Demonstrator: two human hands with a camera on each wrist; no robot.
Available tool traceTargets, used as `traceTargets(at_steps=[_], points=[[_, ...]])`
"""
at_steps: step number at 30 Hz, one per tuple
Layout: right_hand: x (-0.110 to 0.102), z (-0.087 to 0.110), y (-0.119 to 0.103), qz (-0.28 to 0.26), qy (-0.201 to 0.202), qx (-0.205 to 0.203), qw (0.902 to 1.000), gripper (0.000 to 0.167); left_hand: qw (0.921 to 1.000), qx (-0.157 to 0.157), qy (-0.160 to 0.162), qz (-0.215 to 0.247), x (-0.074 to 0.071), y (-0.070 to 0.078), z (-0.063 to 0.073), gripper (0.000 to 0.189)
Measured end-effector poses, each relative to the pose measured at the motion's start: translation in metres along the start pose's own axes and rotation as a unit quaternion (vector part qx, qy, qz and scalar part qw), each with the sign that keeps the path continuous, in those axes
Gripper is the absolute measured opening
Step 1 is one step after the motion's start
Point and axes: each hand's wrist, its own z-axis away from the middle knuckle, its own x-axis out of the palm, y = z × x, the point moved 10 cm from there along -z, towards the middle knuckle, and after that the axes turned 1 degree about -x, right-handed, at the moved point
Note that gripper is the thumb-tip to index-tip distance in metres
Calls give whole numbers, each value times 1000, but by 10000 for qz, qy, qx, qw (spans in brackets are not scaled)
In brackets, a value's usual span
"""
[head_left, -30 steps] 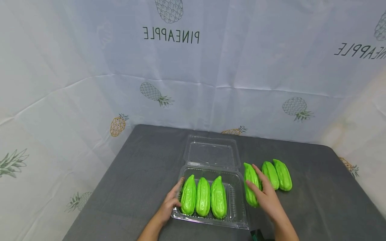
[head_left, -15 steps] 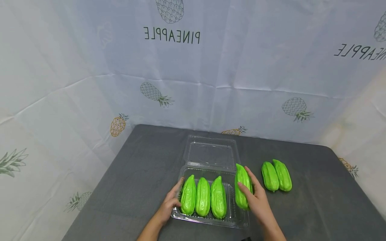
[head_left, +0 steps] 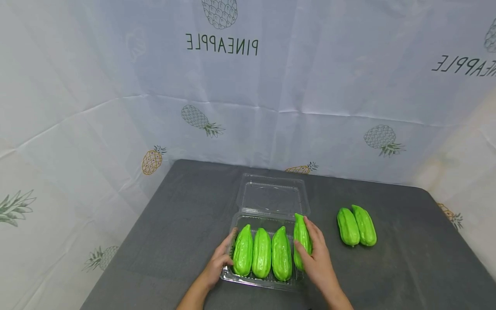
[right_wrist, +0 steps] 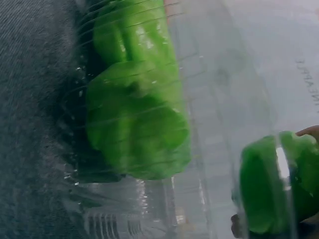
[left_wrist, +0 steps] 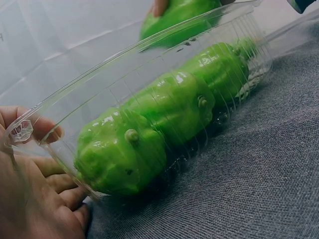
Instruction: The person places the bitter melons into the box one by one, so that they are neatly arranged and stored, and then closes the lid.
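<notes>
Box (head_left: 267, 221) has three green gourds (head_left: 261, 253) inside, my left hand (head_left: 218, 261) grips its side, my right hand (head_left: 318, 258) pinches a fourth gourd (head_left: 302, 244) above it, and I see two more gourds (head_left: 348, 227) left on the counter (head_left: 407, 262)

Clear ribbed container (right_wrist: 199, 149), green gourds (right_wrist: 137, 119) inside. Grey worktop (right_wrist: 30, 99) left of container. Another gourd (right_wrist: 266, 184), gripped by fingers (right_wrist: 311, 131), seen through container's clear side.

you are in a makeshift curtained booth, home or lab unclear: pineapple-print fabric (head_left: 248, 82) hangs behind and on both sides of your grey table (head_left: 186, 206).
</notes>
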Motion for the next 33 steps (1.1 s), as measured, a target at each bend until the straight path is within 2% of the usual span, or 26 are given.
traceTargets(at_steps=[10,14,19,24,33], points=[[8,-1,10,387,-168,292,9987,63,9999,-7,24,146,0,1,0,83],[11,-3,15,507,-55,301,9982,64,9999,-49,47,140,0,0,0,83],[14,-4,19,745,136,172,9970,64,9999,-78,87,100,0,-1,-1,84],[14,-2,13,1020,390,-210,9938,62,9999,-73,94,75,0,0,-1,84],[18,0,8,1334,308,-335,9900,59,9999,68,-62,111,1,3,-1,84]])
